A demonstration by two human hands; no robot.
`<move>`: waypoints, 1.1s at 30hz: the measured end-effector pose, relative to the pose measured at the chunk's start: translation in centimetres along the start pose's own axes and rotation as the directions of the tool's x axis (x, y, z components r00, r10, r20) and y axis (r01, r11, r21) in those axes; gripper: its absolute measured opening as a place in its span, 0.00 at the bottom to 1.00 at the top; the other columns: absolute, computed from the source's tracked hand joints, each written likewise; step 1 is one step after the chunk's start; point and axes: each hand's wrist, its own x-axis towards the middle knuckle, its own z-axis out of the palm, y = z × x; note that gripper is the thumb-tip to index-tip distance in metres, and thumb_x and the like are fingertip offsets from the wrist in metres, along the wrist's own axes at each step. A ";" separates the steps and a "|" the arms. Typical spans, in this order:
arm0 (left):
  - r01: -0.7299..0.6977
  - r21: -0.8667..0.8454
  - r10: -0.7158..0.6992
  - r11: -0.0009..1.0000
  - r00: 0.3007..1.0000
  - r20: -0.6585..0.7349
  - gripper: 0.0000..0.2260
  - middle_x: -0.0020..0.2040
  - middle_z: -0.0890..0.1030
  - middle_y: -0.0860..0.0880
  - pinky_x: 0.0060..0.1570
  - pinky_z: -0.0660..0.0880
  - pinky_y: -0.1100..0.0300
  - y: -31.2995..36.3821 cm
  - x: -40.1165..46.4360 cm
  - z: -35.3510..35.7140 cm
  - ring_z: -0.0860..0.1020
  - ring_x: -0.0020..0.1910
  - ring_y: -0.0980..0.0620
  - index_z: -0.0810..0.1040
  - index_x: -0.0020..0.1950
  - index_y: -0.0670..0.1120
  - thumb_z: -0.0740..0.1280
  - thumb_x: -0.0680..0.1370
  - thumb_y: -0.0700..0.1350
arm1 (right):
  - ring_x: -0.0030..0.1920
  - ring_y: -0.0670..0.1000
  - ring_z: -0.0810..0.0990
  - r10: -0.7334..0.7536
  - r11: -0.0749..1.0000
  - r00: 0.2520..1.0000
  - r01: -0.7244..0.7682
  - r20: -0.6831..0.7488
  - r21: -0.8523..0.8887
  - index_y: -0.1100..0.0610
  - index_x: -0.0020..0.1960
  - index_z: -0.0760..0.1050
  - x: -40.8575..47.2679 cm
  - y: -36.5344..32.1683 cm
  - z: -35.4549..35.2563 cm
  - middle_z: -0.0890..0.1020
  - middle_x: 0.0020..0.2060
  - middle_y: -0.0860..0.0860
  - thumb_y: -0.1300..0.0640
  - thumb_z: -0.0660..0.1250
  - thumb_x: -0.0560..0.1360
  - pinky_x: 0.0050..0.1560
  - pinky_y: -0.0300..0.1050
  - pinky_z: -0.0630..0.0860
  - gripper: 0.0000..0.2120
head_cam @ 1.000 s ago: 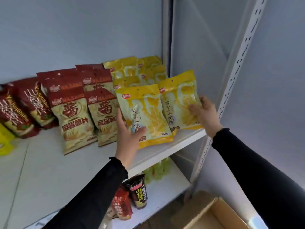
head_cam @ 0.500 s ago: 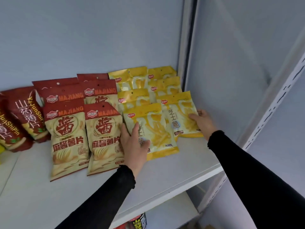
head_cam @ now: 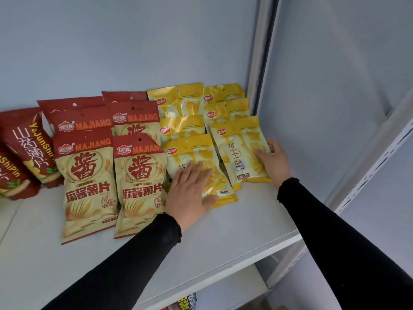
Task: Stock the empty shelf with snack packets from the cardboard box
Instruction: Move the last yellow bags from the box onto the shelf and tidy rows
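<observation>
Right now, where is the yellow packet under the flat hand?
In the head view, that front yellow packet lies on the white shelf under the left hand, between a red MAJIANG packet and another yellow packet.

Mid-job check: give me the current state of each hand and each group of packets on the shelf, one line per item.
Left hand: flat, fingers straight, pressing the front-left yellow packet.
Right hand: fingers curled round the edge of the front-right yellow packet.
Rear yellow packets: overlapping in two rows.
MAJIANG packets: lying overlapped, untouched.
Dark red packets: leaning at the left.
Shelf: partly stocked.
</observation>
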 end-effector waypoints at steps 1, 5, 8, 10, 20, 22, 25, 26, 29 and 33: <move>-0.003 0.008 0.003 1.000 1.000 0.009 0.34 0.83 0.47 0.52 0.80 0.41 0.47 -0.1 0.2 0.0 0.41 0.82 0.49 0.52 0.82 0.56 0.53 0.80 0.67 | 0.48 0.41 0.81 -0.015 1.000 1.000 0.015 0.002 -0.011 0.48 0.61 0.73 -0.1 0.0 0.1 0.79 0.49 0.39 0.54 0.72 0.77 0.51 0.42 0.79 0.14; -0.004 -0.034 0.005 0.999 0.999 0.034 0.33 0.84 0.47 0.50 0.80 0.43 0.45 0.0 0.6 -0.1 0.40 0.82 0.48 0.52 0.82 0.54 0.56 0.80 0.65 | 0.56 0.49 0.81 -0.050 0.990 0.998 0.055 0.044 -0.132 0.50 0.67 0.72 -0.3 -0.1 0.2 0.80 0.56 0.44 0.49 0.68 0.79 0.54 0.45 0.78 0.17; -0.022 -0.039 0.023 0.999 1.000 0.017 0.33 0.83 0.45 0.50 0.79 0.40 0.46 -0.3 0.4 -0.3 0.38 0.81 0.49 0.51 0.82 0.55 0.55 0.80 0.65 | 0.60 0.52 0.79 -0.097 0.964 0.994 0.105 0.047 -0.242 0.51 0.67 0.72 -0.3 0.0 0.0 0.79 0.59 0.48 0.46 0.65 0.80 0.55 0.49 0.77 0.18; -0.034 -0.042 0.034 0.999 0.999 0.014 0.33 0.83 0.43 0.50 0.79 0.37 0.46 -0.5 0.4 -0.3 0.35 0.81 0.49 0.49 0.82 0.56 0.53 0.81 0.66 | 0.64 0.55 0.75 -0.137 0.926 0.989 0.145 0.046 -0.349 0.52 0.69 0.71 -0.5 0.1 -0.3 0.77 0.63 0.51 0.41 0.62 0.81 0.59 0.50 0.74 0.22; -0.110 0.069 0.096 0.992 0.979 0.177 0.37 0.81 0.32 0.51 0.77 0.33 0.41 -1.6 1.5 -0.7 0.28 0.78 0.48 0.35 0.81 0.59 0.49 0.80 0.70 | 0.82 0.52 0.51 -0.326 0.543 0.888 0.457 0.324 -0.705 0.43 0.81 0.55 -4.1 0.3 1.2 0.55 0.82 0.45 0.31 0.50 0.80 0.80 0.59 0.50 0.33; -0.118 0.083 0.100 0.990 0.976 0.194 0.37 0.81 0.31 0.51 0.77 0.33 0.41 -1.7 1.9 -0.7 0.27 0.78 0.48 0.34 0.81 0.58 0.49 0.80 0.70 | 0.82 0.51 0.49 -0.270 0.552 0.904 0.428 0.333 -0.715 0.42 0.82 0.51 -3.9 0.5 1.9 0.53 0.82 0.45 0.31 0.48 0.80 0.80 0.57 0.49 0.33; -0.111 0.097 0.089 0.989 0.975 0.205 0.38 0.80 0.30 0.52 0.77 0.33 0.41 -1.9 2.2 -0.7 0.27 0.77 0.48 0.31 0.80 0.58 0.49 0.80 0.69 | 0.82 0.51 0.47 -0.265 0.553 0.900 0.435 0.346 -0.710 0.42 0.82 0.48 -3.7 0.4 2.3 0.51 0.82 0.44 0.31 0.46 0.81 0.80 0.57 0.48 0.33; -0.113 0.103 0.090 0.988 0.975 0.202 0.37 0.80 0.30 0.52 0.77 0.32 0.42 -1.9 2.2 -0.7 0.27 0.77 0.48 0.31 0.80 0.58 0.49 0.80 0.69 | 0.82 0.51 0.47 -0.268 0.549 0.898 0.440 0.349 -0.710 0.42 0.82 0.48 -3.7 0.4 2.2 0.50 0.82 0.44 0.31 0.45 0.81 0.80 0.58 0.48 0.33; -0.146 0.118 0.124 0.982 0.977 0.175 0.35 0.80 0.30 0.52 0.77 0.32 0.42 -1.9 2.0 -0.7 0.27 0.78 0.48 0.32 0.80 0.58 0.47 0.81 0.68 | 0.82 0.52 0.44 -0.304 0.514 0.890 0.453 0.340 -0.728 0.43 0.83 0.46 -4.3 0.2 1.6 0.48 0.83 0.45 0.32 0.43 0.82 0.80 0.60 0.47 0.32; -0.169 0.111 0.149 0.979 0.974 0.171 0.33 0.80 0.31 0.52 0.77 0.34 0.42 -1.9 1.8 -0.2 0.27 0.78 0.49 0.31 0.80 0.58 0.45 0.82 0.66 | 0.82 0.50 0.42 -0.304 0.496 0.872 0.489 0.384 -0.717 0.41 0.82 0.45 -5.9 0.0 1.7 0.46 0.82 0.43 0.30 0.42 0.81 0.81 0.59 0.45 0.33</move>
